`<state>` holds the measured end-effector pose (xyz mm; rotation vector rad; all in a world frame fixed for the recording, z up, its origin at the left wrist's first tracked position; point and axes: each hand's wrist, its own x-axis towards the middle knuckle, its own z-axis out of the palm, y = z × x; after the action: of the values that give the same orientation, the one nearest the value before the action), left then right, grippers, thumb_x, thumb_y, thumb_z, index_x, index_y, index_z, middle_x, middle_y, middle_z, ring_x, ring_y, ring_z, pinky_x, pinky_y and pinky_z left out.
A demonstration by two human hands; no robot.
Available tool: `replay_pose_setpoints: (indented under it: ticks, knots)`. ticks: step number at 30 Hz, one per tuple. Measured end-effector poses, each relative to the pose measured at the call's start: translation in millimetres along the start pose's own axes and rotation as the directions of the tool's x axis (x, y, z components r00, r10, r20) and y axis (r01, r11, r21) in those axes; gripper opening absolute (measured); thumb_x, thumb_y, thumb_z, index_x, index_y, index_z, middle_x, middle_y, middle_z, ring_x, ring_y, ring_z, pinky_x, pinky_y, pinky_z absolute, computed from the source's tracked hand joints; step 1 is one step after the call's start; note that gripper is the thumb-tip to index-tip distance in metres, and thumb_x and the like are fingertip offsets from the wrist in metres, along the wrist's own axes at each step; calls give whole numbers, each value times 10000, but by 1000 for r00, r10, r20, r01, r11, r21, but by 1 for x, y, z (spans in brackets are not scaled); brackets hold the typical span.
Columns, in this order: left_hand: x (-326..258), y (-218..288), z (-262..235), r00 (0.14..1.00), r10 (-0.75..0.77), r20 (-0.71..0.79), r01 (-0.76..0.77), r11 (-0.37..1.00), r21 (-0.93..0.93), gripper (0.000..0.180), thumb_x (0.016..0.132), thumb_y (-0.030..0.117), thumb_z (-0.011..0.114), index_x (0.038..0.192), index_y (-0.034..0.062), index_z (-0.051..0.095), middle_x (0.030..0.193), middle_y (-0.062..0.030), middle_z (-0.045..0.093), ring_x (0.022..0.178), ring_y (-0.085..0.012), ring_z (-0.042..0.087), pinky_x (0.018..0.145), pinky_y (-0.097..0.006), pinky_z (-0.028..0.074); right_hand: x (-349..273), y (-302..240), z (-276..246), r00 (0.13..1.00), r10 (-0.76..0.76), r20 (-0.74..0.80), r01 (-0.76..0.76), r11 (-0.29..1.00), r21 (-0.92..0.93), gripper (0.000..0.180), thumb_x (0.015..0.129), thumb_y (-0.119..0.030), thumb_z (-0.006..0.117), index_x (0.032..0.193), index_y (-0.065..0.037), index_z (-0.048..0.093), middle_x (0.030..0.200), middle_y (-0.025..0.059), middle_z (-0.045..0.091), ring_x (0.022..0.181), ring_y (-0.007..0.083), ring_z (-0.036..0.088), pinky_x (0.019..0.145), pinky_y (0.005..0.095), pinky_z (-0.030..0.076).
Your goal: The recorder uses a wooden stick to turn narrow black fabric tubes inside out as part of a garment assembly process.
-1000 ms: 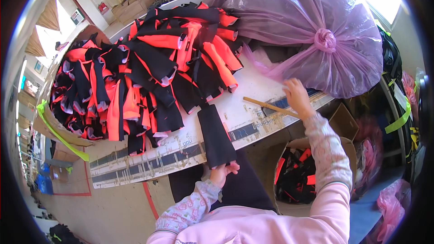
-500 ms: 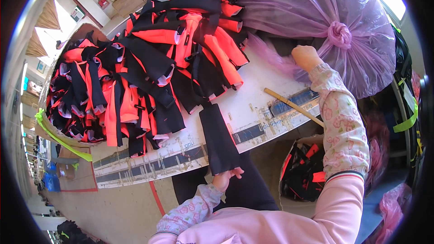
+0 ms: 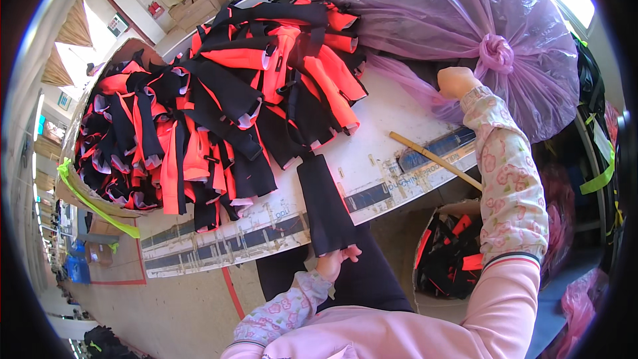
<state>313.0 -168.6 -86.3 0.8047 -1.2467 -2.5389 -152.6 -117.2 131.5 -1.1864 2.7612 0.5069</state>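
Observation:
A black fabric sleeve [image 3: 325, 206] lies over the table's front edge, its lower end toward my body. My left hand [image 3: 335, 262] grips that lower end, with the thumb and some fingers showing past the cloth. Out at the far right, my right hand [image 3: 458, 83] is closed beside the knotted purple plastic bag [image 3: 525, 93]. Whatever its fingers hold, if anything, is hidden from view. Loose purple plastic trails across the table just left of that hand. Under it, a dark patch shows partly.
Black and bright orange-red fabric pieces [image 3: 252, 93] form a large heap on the white table [image 3: 372, 126]. A wooden stick [image 3: 432, 159] crosses the front edge beside my right forearm. Below stands a carton [image 3: 420, 252] with similar pieces. A yellow-green strip [image 3: 100, 203] hangs at left.
The whole view has shifted slightly. Both hands keep nearly the same places, the left at the black sleeve and the right by the purple bag.

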Motion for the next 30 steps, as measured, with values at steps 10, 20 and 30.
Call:
replay_pose_setpoints:
  ticks: [10, 20, 30]
  knots:
    - [-1, 7, 2, 1000, 7, 0, -7, 1000, 15, 352, 973, 301, 383, 951, 5, 573, 851, -136, 624, 762, -258, 625, 749, -372, 505, 7, 1, 4, 998, -2, 61, 7, 996, -94, 213, 785, -143, 567, 930, -58, 698, 958, 128, 673, 913, 272, 650, 747, 376, 519]
    - [0, 11, 6, 1000, -7, 21, 6, 1000, 18, 328, 985, 260, 353, 977, 1, 554, 876, -142, 609, 740, -246, 613, 758, -371, 501, 20, -5, 31, 988, 139, -68, -148, 977, -156, 205, 804, -154, 553, 931, -114, 709, 955, 89, 684, 907, 239, 659, 672, 359, 522]
    - [-3, 1, 8, 998, 68, 7, -68, 998, -9, 324, 974, 290, 402, 962, 11, 565, 828, -108, 609, 714, -192, 621, 592, -286, 515, -37, -79, -45, 379, -177, -908, 325, 944, -48, 120, 783, -192, 572, 851, -95, 556, 832, 25, 590, 776, 211, 590, 720, 339, 439]
